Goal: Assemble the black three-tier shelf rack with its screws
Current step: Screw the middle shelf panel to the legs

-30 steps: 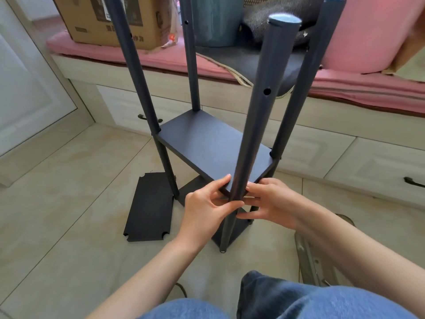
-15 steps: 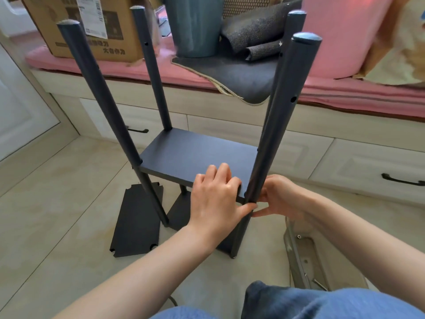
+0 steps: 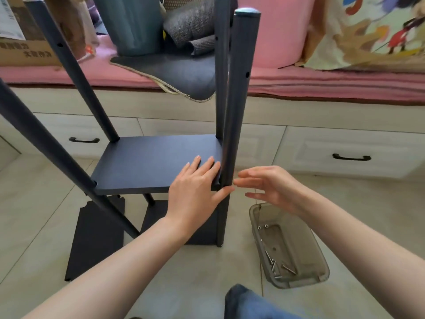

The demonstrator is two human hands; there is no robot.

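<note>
Head view: my left hand (image 3: 195, 189) lies flat on the middle shelf board (image 3: 156, 164), thumb against the near pole (image 3: 234, 125); my right hand (image 3: 269, 187) hovers open beside it. I judge the rack light, rigid, wobbly; grip poles near joints.

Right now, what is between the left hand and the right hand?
In the head view, only the near black pole stands between the left hand and the right hand.
</note>
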